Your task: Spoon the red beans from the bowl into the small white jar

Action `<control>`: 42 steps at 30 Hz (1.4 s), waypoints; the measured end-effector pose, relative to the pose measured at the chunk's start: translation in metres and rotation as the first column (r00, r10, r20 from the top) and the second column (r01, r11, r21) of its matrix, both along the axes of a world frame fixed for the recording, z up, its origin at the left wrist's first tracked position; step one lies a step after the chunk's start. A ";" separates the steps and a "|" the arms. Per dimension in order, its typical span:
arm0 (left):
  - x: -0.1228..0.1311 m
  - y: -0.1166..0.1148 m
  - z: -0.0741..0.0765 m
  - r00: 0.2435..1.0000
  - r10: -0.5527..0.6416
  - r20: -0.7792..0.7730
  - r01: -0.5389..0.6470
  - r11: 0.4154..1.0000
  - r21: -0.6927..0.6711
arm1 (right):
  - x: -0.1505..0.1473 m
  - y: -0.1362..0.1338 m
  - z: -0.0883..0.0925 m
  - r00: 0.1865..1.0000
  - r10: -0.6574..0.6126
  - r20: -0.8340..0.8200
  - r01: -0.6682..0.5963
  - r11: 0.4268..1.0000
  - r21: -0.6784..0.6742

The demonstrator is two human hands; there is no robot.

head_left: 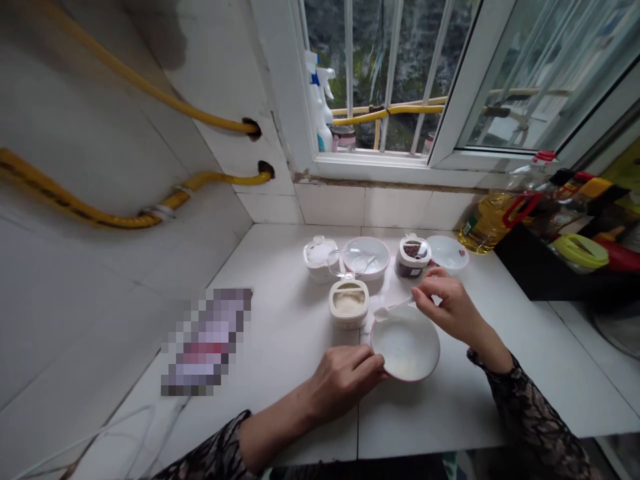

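Observation:
My left hand (345,380) is closed on the near-left rim of a white bowl (407,347) with a thin reddish edge. A little pale stuff lies in the bottom of this bowl. Between the fingers of my right hand (447,303) is the handle of a small white spoon (384,313), whose head is over the bowl's far-left rim. Just left of the spoon stands a seasoning jar (349,303) of pale powder, its clear lid (336,261) raised. What the spoon carries is too small to make out.
Behind stand a jar of white grains (320,257), a second bowl (367,253), a jar of dark grains (413,255) and a small dish (449,253). An oil bottle (487,217) and several condiments are at right. A blurred-out object (207,343) lies left.

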State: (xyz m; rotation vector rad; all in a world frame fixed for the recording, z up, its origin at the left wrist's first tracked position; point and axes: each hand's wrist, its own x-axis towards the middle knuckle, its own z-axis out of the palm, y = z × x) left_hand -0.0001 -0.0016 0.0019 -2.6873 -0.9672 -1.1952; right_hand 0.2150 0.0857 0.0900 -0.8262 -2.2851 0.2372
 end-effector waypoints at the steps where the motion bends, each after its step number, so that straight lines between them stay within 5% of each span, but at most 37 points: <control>1: 0.000 0.000 0.000 1.000 0.000 -0.002 0.000 1.000 -0.004 | 0.005 0.002 -0.003 0.998 0.015 0.063 -0.013 0.999 -0.031; 6: -0.001 -0.001 0.000 1.000 -0.003 -0.004 0.003 1.000 -0.021 | 0.009 0.001 -0.021 0.962 -0.023 0.273 0.034 0.999 -0.035; 16: -0.001 -0.001 0.004 1.000 -0.016 0.008 0.016 0.999 -0.038 | 0.000 -0.009 -0.022 0.954 0.227 0.194 -0.163 0.940 -0.300; 28: -0.001 -0.001 0.004 1.000 -0.024 0.012 0.025 0.999 -0.040 | 0.008 -0.006 -0.017 0.998 0.033 0.051 -0.004 0.868 -0.496; 37: -0.001 -0.001 0.001 1.000 -0.016 0.012 0.016 1.000 -0.021 | 0.015 0.004 -0.026 0.987 -0.142 -0.076 0.029 0.619 -0.785; 39: 0.000 -0.001 0.001 1.000 -0.009 0.008 0.010 1.000 -0.020 | 0.011 0.006 -0.026 0.970 -0.195 -0.145 0.007 0.619 -0.785; 42: 0.000 -0.001 0.001 1.000 0.001 0.006 -0.001 1.000 -0.007 | 0.000 0.005 -0.022 0.924 -0.286 -0.252 0.037 0.725 -0.688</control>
